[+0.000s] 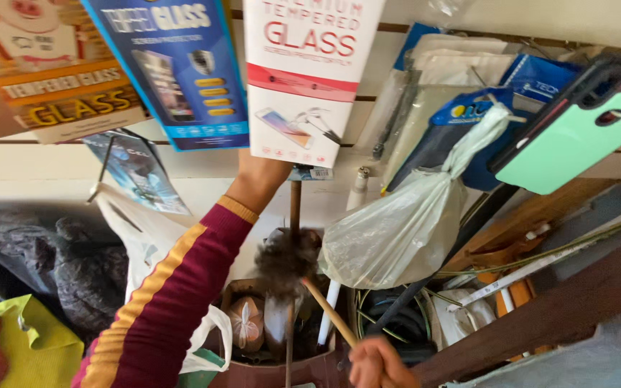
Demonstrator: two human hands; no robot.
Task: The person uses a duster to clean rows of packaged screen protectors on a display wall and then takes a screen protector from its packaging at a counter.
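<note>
I see my left hand [256, 179] reaching up behind the white package [303, 79]; its grip is hidden, so I cannot tell. My right hand [379, 363] is clamped on the feather duster [289, 262] stick.

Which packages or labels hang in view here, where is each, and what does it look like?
Orange-and-brown flat box: top left, tilted.
Blue flat box: top, left of centre, picturing a phone.
White flat box with red band: top centre; the left hand reaches up behind it.
Mint-green phone case with black rim: upper right.
Small blue card packets: upper right, behind the case.
</note>
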